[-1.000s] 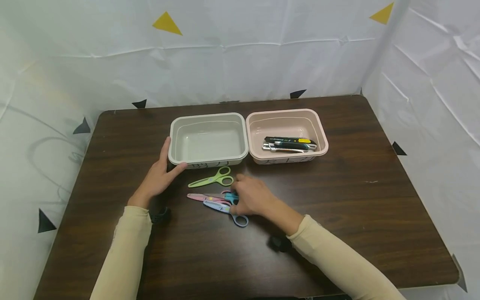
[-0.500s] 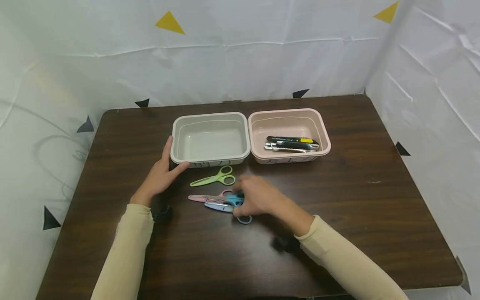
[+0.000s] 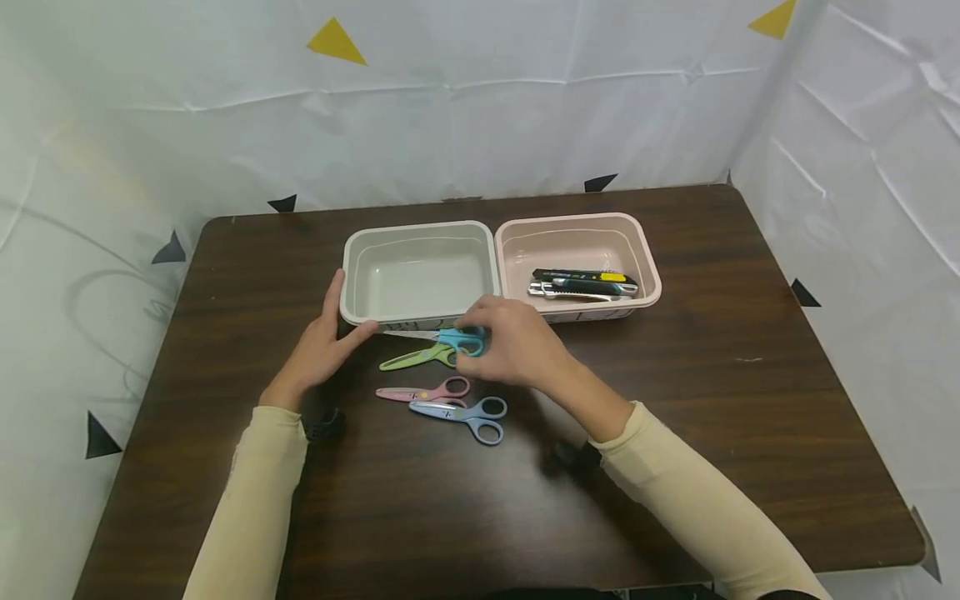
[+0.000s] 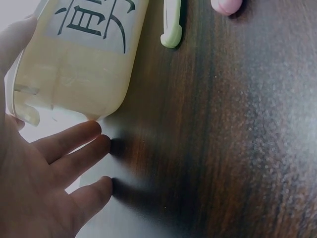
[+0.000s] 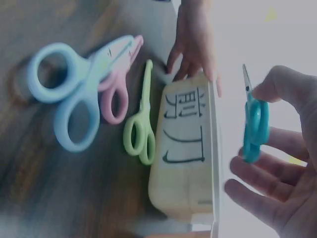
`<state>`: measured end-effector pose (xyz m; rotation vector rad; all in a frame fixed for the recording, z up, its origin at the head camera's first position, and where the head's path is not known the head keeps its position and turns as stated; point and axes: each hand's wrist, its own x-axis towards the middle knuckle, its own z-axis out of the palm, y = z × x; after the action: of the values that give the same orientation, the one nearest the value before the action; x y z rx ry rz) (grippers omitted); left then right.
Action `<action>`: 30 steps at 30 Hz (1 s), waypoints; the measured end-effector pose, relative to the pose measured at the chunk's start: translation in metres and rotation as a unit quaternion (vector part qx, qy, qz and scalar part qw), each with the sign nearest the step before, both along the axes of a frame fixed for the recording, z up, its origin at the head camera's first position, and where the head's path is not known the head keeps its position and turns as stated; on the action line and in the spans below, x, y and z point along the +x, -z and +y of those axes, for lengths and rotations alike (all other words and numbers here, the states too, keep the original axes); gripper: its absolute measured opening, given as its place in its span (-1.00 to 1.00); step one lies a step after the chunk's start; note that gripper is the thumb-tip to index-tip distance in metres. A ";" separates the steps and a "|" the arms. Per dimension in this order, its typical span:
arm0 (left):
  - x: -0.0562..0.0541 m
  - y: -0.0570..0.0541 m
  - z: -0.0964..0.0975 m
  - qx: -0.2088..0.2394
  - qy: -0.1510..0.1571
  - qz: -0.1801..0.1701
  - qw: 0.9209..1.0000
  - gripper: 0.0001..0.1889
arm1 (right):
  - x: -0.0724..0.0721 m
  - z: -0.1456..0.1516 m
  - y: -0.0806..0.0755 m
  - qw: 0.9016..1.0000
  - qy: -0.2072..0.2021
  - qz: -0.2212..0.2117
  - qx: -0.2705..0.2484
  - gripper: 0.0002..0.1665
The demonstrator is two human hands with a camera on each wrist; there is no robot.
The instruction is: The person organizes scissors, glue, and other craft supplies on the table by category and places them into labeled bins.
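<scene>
My right hand pinches scissors with turquoise handles between thumb and fingers, their blades pointing left. They are raised near the front rim of the pale grey-green bin. In the right wrist view the turquoise scissors hang by the handles, blades up in that view. My left hand rests spread against the bin's left side, thumb at the front rim. Green scissors lie on the table just before the bin. Nearer me are pink scissors, partly overlapped by light blue scissors.
Right beside the grey-green bin stands a pink bin holding several utility knives. A label with dark characters is on the grey-green bin's front. White sheeting surrounds the back and sides of the dark wooden table.
My right hand has lifted the turquoise scissors off the pink and light blue pair and carried them toward the grey-green bin. My left hand stays at the bin.
</scene>
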<state>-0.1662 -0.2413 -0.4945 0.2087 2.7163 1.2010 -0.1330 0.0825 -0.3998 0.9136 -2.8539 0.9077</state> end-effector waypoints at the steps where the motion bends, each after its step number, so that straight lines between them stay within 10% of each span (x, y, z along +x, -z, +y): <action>1: 0.000 0.000 0.000 0.000 0.000 -0.001 1.000 0.00 | -0.003 0.000 0.000 1.000 0.008 0.006 -0.012 -0.61; 17: 0.002 0.003 0.000 -0.003 -0.002 -0.012 1.000 0.01 | -0.042 -0.020 0.011 0.990 0.140 -0.015 -0.014 -0.63; 30: -0.001 -0.003 0.002 -0.003 -0.005 -0.015 1.000 0.01 | -0.064 -0.033 0.019 0.993 0.110 -0.009 0.047 -0.58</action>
<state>-0.1669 -0.2396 -0.4917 0.1745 2.6973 1.1892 -0.1971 0.0497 -0.4184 0.5828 -2.9583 0.7681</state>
